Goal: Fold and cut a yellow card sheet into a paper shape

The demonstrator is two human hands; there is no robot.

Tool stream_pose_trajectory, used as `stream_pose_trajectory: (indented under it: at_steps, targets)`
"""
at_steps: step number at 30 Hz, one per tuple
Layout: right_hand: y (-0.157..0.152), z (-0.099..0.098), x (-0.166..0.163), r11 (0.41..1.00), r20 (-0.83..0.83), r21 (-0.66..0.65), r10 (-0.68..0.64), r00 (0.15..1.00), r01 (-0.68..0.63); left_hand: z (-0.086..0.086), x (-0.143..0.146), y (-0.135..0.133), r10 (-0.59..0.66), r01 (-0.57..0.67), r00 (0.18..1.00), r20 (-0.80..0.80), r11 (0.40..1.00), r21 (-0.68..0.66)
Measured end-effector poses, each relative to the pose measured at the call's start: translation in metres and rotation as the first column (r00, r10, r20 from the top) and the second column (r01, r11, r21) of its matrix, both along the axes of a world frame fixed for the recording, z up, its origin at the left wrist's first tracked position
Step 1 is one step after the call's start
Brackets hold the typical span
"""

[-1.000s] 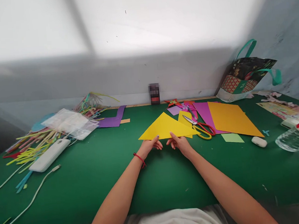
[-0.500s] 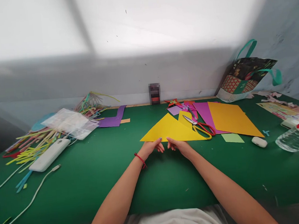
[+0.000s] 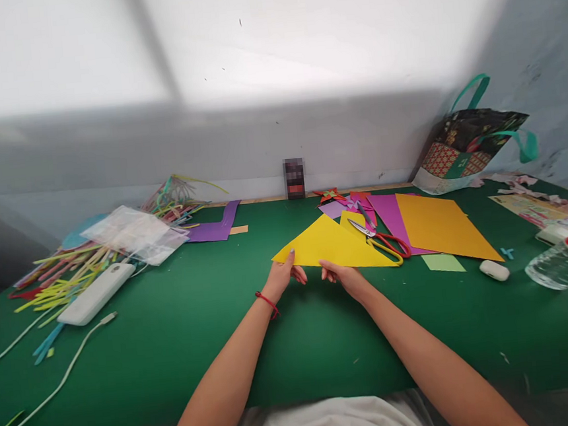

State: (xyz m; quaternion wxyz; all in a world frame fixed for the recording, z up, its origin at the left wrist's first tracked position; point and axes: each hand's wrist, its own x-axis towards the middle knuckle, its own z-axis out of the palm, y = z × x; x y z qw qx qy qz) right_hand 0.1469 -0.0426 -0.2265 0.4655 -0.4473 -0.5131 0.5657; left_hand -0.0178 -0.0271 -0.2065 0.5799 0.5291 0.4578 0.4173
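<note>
A yellow sheet of paper (image 3: pixel 327 241), folded into a triangle, points its peak toward the wall. My left hand (image 3: pixel 283 273) pinches its lower edge near the left corner, thumb on top and fingers beneath. Close to the middle of that same edge, my right hand (image 3: pixel 338 273) grips the paper between thumb and curled fingers. Scissors (image 3: pixel 385 242) with red and yellow handles lie just right of the triangle, touching or nearly touching its right corner. Behind the triangle, a smaller yellow piece of paper (image 3: pixel 352 220) is partly covered.
Purple (image 3: pixel 384 214) and orange sheets (image 3: pixel 447 225) lie to the right, with a white earbud case (image 3: pixel 494 270) and a plastic bottle (image 3: pixel 564 265). Leftward are coloured pipe cleaners (image 3: pixel 56 289), a white power bank (image 3: pixel 97 294) and a cable (image 3: pixel 71 367). A bag (image 3: pixel 467 144) stands at the back right.
My left hand has slid left along the paper's lower edge to near its corner, and that corner has lifted a little. My right hand has shifted slightly right, still pinching.
</note>
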Motion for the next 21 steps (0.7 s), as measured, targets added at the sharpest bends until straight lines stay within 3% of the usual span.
stream_pose_trajectory:
  at_steps: [17,21]
  targets:
    - [0.004,-0.005,0.0,1.0,-0.006,0.007,-0.009,1.0,0.009,-0.003,-0.01,0.008,0.062,-0.06,0.995,0.079,0.998,-0.027]
    - [0.002,-0.001,0.002,1.0,-0.039,-0.002,-0.031,0.999,0.031,0.001,-0.016,0.008,0.1,-0.098,0.98,0.172,0.995,-0.023]
